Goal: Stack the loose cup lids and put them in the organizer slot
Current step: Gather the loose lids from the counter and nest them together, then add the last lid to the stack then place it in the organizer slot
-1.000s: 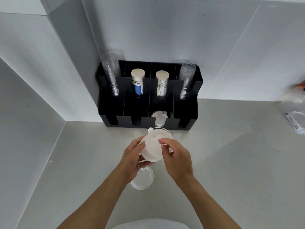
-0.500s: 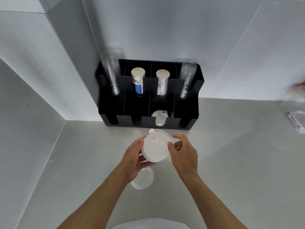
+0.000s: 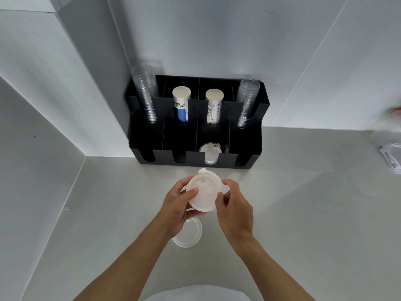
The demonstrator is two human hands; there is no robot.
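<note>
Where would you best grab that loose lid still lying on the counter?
Judging by its pose, pinch the lid on the counter at its thin raised rim, from the near right side: it lies flat, and the left hand overhangs its far edge.

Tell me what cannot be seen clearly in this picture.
- Head view: how many lids are in the held stack; the left hand and right hand cover its sides.
- Lid on the counter: partly hidden under the left hand.
- Objects at the right edge: blurred, cut off.

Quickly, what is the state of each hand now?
Left hand: closed on the stack of lids.
Right hand: fingertips gripping the same stack at its right edge.
</note>
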